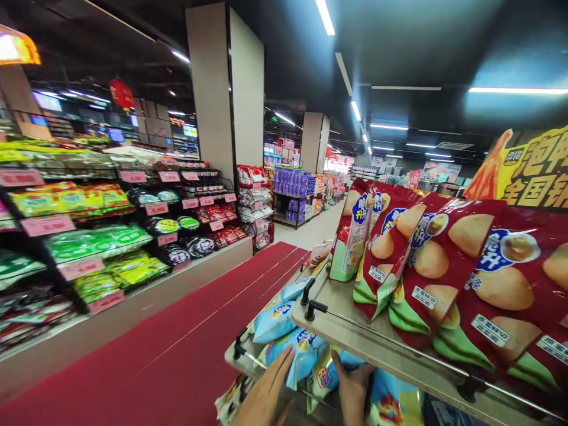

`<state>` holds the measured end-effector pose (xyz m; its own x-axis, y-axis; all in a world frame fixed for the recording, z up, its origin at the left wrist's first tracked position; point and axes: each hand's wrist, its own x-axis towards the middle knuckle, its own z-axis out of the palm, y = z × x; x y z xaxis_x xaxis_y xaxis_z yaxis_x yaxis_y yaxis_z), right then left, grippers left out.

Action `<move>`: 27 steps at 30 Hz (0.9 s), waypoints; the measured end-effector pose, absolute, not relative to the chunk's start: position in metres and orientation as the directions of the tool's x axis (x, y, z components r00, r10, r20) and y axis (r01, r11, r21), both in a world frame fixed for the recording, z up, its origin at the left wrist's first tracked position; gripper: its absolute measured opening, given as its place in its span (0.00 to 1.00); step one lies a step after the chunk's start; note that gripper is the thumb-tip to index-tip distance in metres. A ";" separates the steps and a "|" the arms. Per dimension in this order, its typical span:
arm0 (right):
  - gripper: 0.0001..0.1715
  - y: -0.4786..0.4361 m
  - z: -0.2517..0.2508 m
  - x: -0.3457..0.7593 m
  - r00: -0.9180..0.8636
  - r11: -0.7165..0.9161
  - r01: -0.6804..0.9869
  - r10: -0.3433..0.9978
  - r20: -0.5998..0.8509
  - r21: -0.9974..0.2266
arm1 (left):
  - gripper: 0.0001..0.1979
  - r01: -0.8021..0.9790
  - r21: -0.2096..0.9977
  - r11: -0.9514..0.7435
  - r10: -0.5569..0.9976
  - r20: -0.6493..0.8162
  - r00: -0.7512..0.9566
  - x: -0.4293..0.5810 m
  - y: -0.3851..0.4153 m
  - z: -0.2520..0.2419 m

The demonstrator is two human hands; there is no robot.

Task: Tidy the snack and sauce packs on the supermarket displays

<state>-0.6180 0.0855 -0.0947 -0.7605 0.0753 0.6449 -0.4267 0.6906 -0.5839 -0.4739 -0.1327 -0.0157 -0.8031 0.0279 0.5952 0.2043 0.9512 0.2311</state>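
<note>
Reaching forward and down, both hands close together at the bottom edge. Left hand (265, 393) lying flat, fingers extended. Right hand (352, 390) curling, fingers bent inward.

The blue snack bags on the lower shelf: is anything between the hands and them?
Nothing visible. The left hand lies flat on a blue snack bag, and the right hand touches the bags beside it, below the upper shelf.
</note>
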 end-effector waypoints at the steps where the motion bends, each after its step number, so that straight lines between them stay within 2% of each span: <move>1: 0.30 0.090 -0.095 -0.616 -0.761 0.721 -0.387 0.103 0.640 -0.575 | 0.46 0.211 0.212 0.954 0.042 0.601 -0.798 -0.482 -0.134 -0.020; 4: 0.37 0.110 -0.085 -0.610 -0.762 0.787 -0.243 0.208 0.613 -0.568 | 0.50 0.220 0.182 0.958 0.065 0.611 -0.789 -0.503 -0.141 -0.032; 6: 0.40 0.128 -0.072 -0.609 -0.774 0.801 -0.222 0.202 0.600 -0.556 | 0.53 0.230 0.186 0.955 0.081 0.585 -0.807 -0.512 -0.146 -0.040; 9: 0.40 0.145 -0.056 -0.610 -0.792 0.812 -0.242 0.150 0.591 -0.531 | 0.56 0.225 0.208 0.952 0.094 0.501 -0.860 -0.522 -0.150 -0.048; 12: 0.42 0.139 -0.050 -0.604 -0.778 0.866 -0.213 0.130 0.614 -0.452 | 0.50 0.179 0.230 0.957 0.082 0.376 -0.923 -0.530 -0.152 -0.051; 16: 0.42 0.108 -0.047 -0.577 -0.673 0.925 -0.083 0.222 0.705 -0.371 | 0.42 0.116 0.271 0.956 0.037 0.281 -0.959 -0.539 -0.156 -0.044; 19: 0.47 0.107 -0.041 -0.553 -0.541 0.907 -0.072 0.314 0.780 -0.415 | 0.38 0.151 0.310 0.939 0.053 0.302 -0.952 -0.544 -0.158 -0.033; 21: 0.46 0.127 -0.038 -0.545 -0.502 0.881 -0.058 0.381 0.777 -0.470 | 0.35 0.179 0.340 0.923 0.071 0.305 -0.950 -0.546 -0.155 -0.024; 24: 0.40 0.170 -0.034 -0.549 -0.640 0.830 -0.083 0.380 0.668 -0.552 | 0.32 0.173 0.387 0.906 0.082 0.240 -0.967 -0.552 -0.142 -0.008; 27: 0.45 0.198 -0.035 -0.563 -0.789 0.746 -0.104 0.341 0.511 -0.658 | 0.31 0.200 0.410 0.890 0.121 0.210 -0.970 -0.559 -0.125 -0.002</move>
<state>-0.5631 0.1977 -0.0351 -0.7893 0.3406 0.5108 -0.1040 0.7457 -0.6581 -0.5587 -0.1245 -0.0020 -0.9701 0.1211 0.2105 0.2001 0.8898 0.4101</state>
